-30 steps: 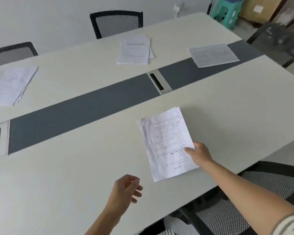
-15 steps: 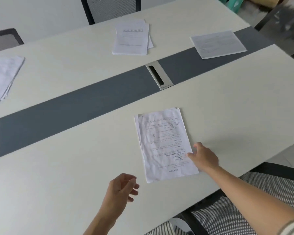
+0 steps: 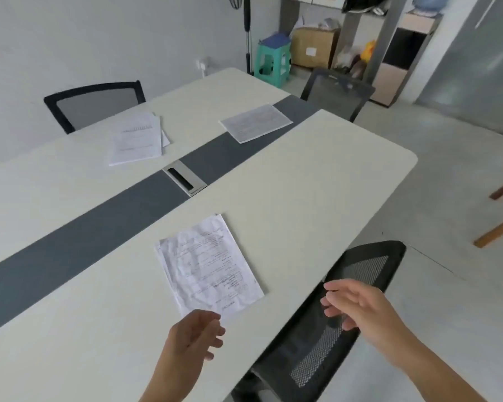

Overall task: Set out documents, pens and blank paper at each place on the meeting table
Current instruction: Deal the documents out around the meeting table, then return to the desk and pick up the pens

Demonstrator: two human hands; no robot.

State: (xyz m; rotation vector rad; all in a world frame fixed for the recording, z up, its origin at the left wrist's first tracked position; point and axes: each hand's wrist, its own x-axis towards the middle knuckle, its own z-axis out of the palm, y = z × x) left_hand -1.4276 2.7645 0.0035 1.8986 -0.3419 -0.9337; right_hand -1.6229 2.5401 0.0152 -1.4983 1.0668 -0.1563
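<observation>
Left hand (image 3: 195,335): fingers loosely curled, nothing in them; it hovers over the table (image 3: 302,184) at the near corner of the document stack (image 3: 208,265) — whether it touches the paper I cannot tell.
Right hand (image 3: 357,306): fingers spread and relaxed, holding nothing; it hangs off the table's near edge, above the back of the near chair (image 3: 369,265).
Document stack: flat and crumpled, between the near edge and the grey strip (image 3: 70,248); printed face up; its long axis runs from the near edge toward the strip, the far end leaning left.
Paper count: three lots — this stack; a second stack (image 3: 137,140) by the far edge; a third set (image 3: 256,122) lying partly on the strip toward the table's right end, its long axis across the strip.
Cable hatch (image 3: 184,181): one, set in the strip between the near and far stacks.
Chairs: three; the near one, a far chair (image 3: 93,103) behind the second stack, an end chair (image 3: 337,91).
</observation>
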